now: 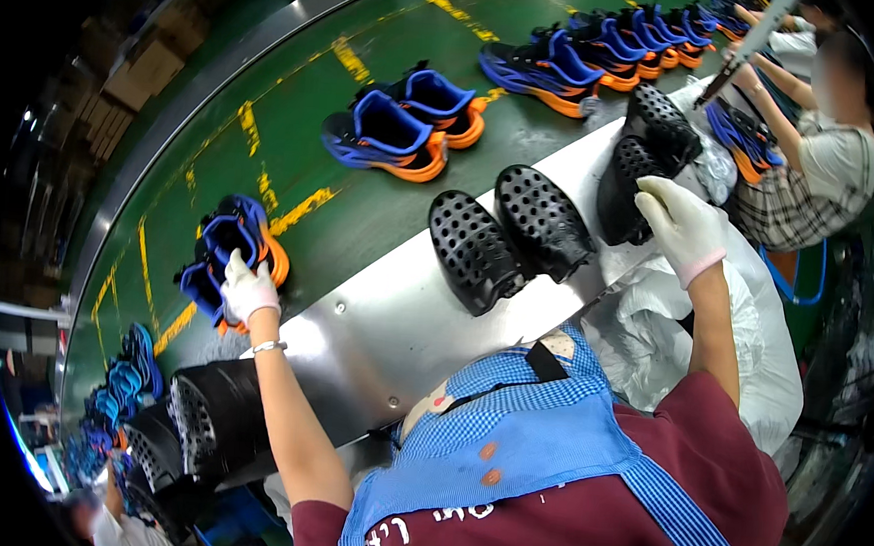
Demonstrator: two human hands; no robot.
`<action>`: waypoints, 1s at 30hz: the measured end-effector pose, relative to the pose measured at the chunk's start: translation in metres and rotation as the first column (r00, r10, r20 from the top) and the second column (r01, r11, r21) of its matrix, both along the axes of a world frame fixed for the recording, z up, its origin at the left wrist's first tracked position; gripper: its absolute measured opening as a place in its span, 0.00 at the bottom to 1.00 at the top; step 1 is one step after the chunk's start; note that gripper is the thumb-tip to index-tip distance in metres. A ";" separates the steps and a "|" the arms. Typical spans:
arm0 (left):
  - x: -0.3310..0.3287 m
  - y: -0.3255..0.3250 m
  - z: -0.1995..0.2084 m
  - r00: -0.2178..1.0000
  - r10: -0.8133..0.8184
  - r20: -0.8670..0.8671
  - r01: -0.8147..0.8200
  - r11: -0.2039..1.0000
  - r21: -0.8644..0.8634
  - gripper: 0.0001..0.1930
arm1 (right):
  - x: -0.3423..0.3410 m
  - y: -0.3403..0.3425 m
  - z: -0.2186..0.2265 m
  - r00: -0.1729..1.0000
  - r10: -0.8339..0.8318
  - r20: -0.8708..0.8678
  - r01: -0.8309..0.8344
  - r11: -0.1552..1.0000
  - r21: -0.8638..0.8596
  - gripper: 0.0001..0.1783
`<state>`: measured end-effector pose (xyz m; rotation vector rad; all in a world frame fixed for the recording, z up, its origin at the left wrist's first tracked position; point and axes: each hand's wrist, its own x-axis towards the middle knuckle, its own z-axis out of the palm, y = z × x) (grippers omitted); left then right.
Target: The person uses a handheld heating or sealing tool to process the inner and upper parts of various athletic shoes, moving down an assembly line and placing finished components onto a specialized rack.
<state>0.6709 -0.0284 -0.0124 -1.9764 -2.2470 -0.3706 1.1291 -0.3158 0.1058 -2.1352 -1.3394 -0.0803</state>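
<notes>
My left hand point(249, 292), in a white glove, has its fingers curled at the collar of a blue, black and orange sneaker point(227, 235) in a pair on the green conveyor belt. On the right, my gloved right hand point(682, 226) grips the end of a black perforated shoe insert point(624, 189). Another black insert point(661, 122) lies just beyond it. Between my hands, two more black perforated inserts point(474, 245) rest side by side on the metal ledge point(354, 318).
Pairs of similar sneakers point(391, 130) stand along the belt point(298, 94). More black inserts point(198, 419) sit at the lower left. A white plastic bag point(754, 332) hangs beside my right arm. A co-worker point(814, 166) sits at the upper right; another person point(111, 523) is at the lower left.
</notes>
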 end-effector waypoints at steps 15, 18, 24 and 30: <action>0.196 0.016 0.005 0.415 -0.816 0.402 0.865 0.491 0.103 0.28 | 0.120 0.023 -0.004 0.939 -0.140 0.314 0.179 0.979 -0.100 0.23; 0.212 0.023 -0.014 0.440 -0.692 0.573 0.828 0.560 0.040 0.30 | 0.137 0.023 -0.008 0.964 -0.090 0.251 0.140 0.972 -0.191 0.23; 0.195 0.027 0.003 0.534 -0.585 0.610 0.762 0.646 -0.047 0.16 | 0.147 0.029 -0.005 0.967 0.037 0.253 0.020 0.976 -0.219 0.21; 0.164 0.039 0.039 0.427 -0.310 0.849 0.716 0.690 -0.108 0.16 | 0.148 0.026 0.000 0.969 0.043 0.243 0.014 0.973 -0.229 0.21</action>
